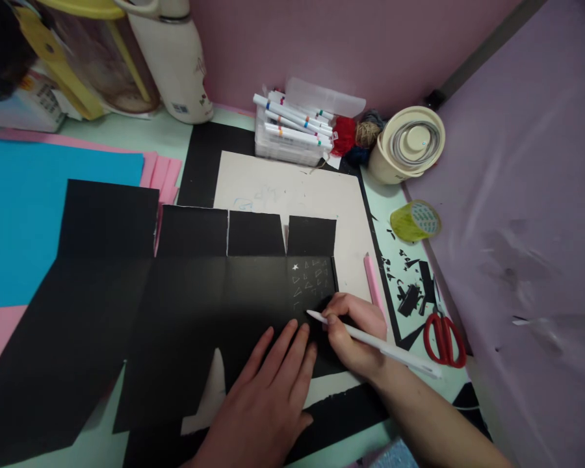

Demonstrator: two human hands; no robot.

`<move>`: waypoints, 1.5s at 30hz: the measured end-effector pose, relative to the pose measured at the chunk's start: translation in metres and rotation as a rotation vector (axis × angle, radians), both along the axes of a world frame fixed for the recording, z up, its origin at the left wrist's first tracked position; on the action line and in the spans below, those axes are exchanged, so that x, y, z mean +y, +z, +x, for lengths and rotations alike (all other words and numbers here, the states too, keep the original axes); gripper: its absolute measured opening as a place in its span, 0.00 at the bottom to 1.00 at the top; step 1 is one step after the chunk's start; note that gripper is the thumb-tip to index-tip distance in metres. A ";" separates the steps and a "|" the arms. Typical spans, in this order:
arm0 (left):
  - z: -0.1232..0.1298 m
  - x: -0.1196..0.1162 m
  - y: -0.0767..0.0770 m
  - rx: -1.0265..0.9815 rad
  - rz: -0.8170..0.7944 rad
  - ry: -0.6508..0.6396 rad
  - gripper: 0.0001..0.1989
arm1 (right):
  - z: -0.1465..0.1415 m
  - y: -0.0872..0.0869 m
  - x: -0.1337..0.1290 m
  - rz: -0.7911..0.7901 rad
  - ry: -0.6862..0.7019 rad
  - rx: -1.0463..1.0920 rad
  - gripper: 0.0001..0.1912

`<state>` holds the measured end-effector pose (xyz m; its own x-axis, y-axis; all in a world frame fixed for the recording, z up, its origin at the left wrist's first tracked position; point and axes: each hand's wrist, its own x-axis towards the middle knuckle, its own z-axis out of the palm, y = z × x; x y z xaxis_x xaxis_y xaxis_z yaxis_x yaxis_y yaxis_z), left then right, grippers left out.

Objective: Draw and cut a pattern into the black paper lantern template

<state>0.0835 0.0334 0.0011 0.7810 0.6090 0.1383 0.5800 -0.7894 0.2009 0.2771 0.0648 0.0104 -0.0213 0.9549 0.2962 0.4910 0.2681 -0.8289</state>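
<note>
A large sheet of black card [185, 292] with cut flaps along its edges lies in front of me. My left hand [268, 390] rests flat on its lower part, fingers stretched out and slightly spread. In my right hand [355, 331] is a slim white pen [394, 351], gripped between thumb and fingers. Its tip is at the card's right-hand panel, just beyond my left fingertips. Small light triangle outlines [312, 276] and one white star [295, 267] mark that panel.
Red-handled scissors [444, 339], black paper scraps [409, 299], a pink craft knife or pen [374, 283] and a tape roll [415, 220] lie right. Behind stand a marker box [292, 151], yarn [344, 135], a cream container [394, 156] and a white bottle [170, 65]. Blue paper [43, 214] lies left.
</note>
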 end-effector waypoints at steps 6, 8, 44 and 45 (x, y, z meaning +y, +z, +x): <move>0.001 0.001 0.002 -0.008 -0.002 0.001 0.32 | 0.001 -0.002 0.000 -0.025 0.055 -0.025 0.06; 0.001 0.001 0.002 -0.007 -0.003 -0.001 0.32 | 0.001 -0.003 0.000 -0.028 0.069 -0.025 0.06; 0.001 0.001 -0.003 -0.026 0.012 0.009 0.34 | 0.002 -0.004 -0.001 0.109 -0.083 0.183 0.07; 0.001 0.002 -0.003 -0.028 0.012 0.008 0.35 | 0.003 -0.005 -0.001 0.120 -0.094 0.226 0.07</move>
<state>0.0847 0.0350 -0.0018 0.7715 0.6137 0.1680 0.5809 -0.7871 0.2077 0.2802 0.0639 0.0055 0.1456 0.9073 0.3944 0.3248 0.3327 -0.8854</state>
